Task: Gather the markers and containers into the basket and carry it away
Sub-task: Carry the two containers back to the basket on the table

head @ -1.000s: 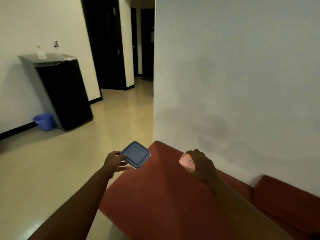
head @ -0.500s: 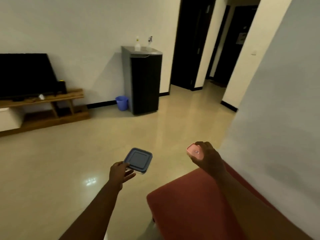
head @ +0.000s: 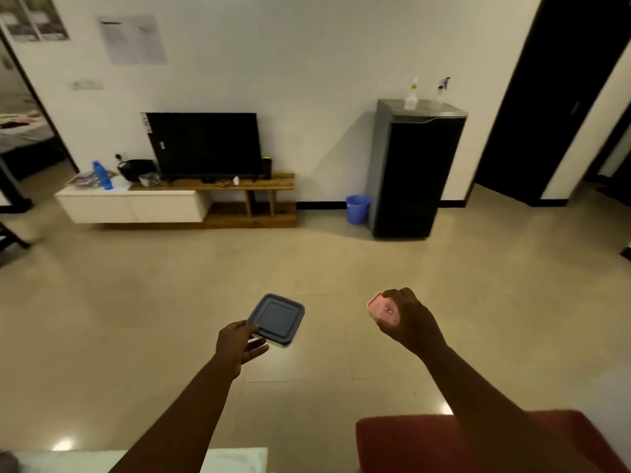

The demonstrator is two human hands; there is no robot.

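My left hand [head: 237, 344] grips a square container with a blue-grey lid [head: 277, 318] by its near corner, held flat above the floor. My right hand [head: 408, 320] is closed around a small pink container [head: 382, 309], of which only the left end shows. Both arms reach forward at waist height. On the TV stand at the far left sits a dark basket [head: 135, 169]. No markers can be made out.
A wooden TV stand [head: 218, 186] with a television [head: 205, 145] stands against the far wall. A black cabinet [head: 415, 172] and blue bucket [head: 357, 209] stand to its right, then a dark doorway [head: 546, 97]. A red sofa corner [head: 409, 445] lies at bottom right.
The view has swung left, from the wall and red sofa to the open room with the TV stand. Both hands keep their containers and stay in front of me.
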